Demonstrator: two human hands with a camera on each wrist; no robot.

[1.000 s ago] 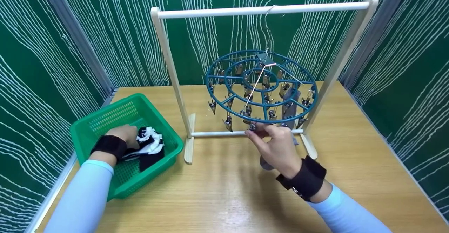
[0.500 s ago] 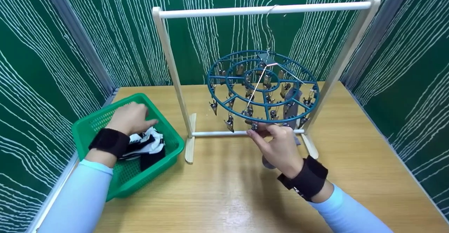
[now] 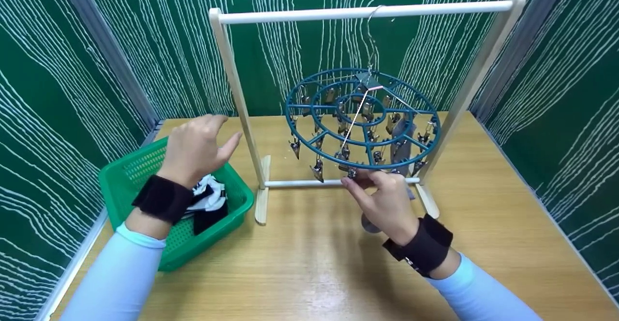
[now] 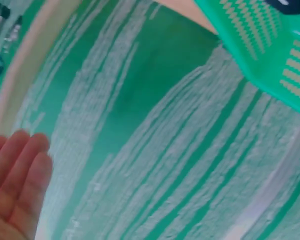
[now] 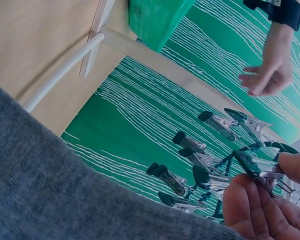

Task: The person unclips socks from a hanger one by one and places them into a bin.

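My left hand (image 3: 193, 149) is raised over the right side of the green basket (image 3: 237, 210), holding nothing. Its fingers (image 4: 32, 175) look fairly straight in the left wrist view. Black and white cloth items (image 3: 210, 200) lie inside the basket. At the front rim of a round blue clip hanger (image 3: 333, 159), my right hand (image 3: 387, 202) pinches a metal clip (image 5: 255, 167) between thumb and fingers. Grey knitted cloth (image 5: 80, 185) fills the lower left of the right wrist view; a grey sock-like piece (image 3: 400, 142) hangs behind the hanger's right side.
The hanger is hooked on the top bar (image 3: 314, 15) of a wooden stand (image 3: 232, 84), its left leg close to the basket. Several more metal clips (image 3: 317, 170) dangle from the rings. Green walls (image 3: 261, 69) with white streaks enclose the wooden table (image 3: 300, 263).
My left hand has come up out of the basket, empty, and moved right toward the stand. My right hand stays at the same clip, and the hanger is nearly still.
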